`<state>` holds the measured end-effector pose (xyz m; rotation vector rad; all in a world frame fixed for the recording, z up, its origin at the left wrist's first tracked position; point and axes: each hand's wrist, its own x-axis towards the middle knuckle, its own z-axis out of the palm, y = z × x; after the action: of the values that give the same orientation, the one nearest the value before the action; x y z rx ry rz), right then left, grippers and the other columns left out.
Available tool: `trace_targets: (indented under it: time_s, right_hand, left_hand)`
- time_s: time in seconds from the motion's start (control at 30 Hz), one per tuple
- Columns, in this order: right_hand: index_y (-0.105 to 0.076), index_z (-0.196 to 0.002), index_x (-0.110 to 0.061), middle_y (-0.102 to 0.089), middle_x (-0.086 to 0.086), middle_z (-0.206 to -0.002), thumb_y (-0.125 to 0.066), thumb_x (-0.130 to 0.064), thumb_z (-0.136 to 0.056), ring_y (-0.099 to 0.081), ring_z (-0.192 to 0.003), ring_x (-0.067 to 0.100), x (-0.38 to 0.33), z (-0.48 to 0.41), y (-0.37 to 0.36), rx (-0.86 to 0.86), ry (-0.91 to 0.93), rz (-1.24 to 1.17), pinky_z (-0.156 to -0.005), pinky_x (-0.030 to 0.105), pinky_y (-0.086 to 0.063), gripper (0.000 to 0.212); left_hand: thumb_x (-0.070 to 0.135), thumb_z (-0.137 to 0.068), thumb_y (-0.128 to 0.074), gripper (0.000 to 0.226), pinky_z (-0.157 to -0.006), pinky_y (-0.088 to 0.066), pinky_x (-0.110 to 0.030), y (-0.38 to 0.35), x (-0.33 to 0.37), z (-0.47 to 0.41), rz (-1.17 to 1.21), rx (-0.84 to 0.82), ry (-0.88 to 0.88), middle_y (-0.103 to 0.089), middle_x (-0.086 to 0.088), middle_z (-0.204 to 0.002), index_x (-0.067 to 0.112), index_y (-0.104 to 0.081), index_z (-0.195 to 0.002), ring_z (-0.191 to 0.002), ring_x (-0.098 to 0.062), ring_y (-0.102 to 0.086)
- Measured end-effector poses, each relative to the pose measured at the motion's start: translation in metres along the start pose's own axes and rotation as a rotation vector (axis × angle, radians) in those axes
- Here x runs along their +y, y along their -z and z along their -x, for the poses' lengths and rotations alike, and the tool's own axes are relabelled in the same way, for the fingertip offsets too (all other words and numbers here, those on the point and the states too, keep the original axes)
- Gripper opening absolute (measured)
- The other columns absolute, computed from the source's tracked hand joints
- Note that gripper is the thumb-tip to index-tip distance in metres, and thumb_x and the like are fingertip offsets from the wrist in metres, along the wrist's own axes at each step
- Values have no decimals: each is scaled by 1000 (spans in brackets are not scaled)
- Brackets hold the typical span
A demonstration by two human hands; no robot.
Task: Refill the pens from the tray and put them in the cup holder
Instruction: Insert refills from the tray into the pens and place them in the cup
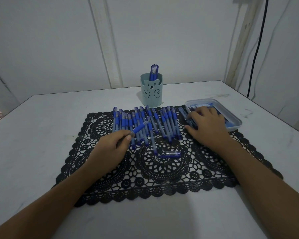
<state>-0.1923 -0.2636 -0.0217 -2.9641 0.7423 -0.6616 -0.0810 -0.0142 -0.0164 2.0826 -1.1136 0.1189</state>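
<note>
Risk: held pen barrel (139, 129) sweeping pen row (155, 121) askew; left hand (110, 149) fingers pinching it, right hand (207, 125) fingers spread over tray (204, 100)

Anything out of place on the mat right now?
A short blue piece, probably a cap, lies crosswise on the lace mat, apart from the pen row. Nothing else stands out.

- A blue pen (139, 129) is pinched by the left hand (110, 147) over a row of pens (155, 121) laid across the black lace mat (162, 171).
- The right hand (208, 125) is laid flat over the tray (236, 120) near the table's (41, 126) right edge.
- Standing pens (154, 71) are held in the bear cup holder (151, 94) toward the far edge.
</note>
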Motion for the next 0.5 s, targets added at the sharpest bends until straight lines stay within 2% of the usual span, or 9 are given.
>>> trace_targets:
  time_s: [0.23, 0.4, 0.5]
  right_hand:
    - [-56, -115, -26, -48, 2, -124, -46, -52, -87, -39, -117, 25, 2, 1, 0, -34, -6, 17, -96, 43, -32, 40]
    - [-62, -110, -15, -60, 10, -112, -41, -35, -94, -52, -106, 30, 12, -9, 10, 110, -150, -134, -89, 42, -40, 34]
    - [-64, -104, -10, -63, 13, -103, -42, -28, -94, -56, -95, 32, 24, -13, 14, 66, -281, -108, -79, 38, -42, 30]
  left_hand:
    - [12, -93, -49, 20, -43, -32, -12, 0, 1, -1, 4, -2, 16, -53, 8, -58, 13, -65, -105, -48, -4, -45]
    - [11, -93, -49, 20, -43, -32, -12, 0, 0, -1, 4, -4, 15, -56, 1, -60, 15, -65, -104, -49, -4, -45]
    - [11, -92, -49, 19, -42, -32, -12, -1, 0, 0, 1, -8, 8, -56, 2, -59, 16, -64, -103, -48, -4, -45]
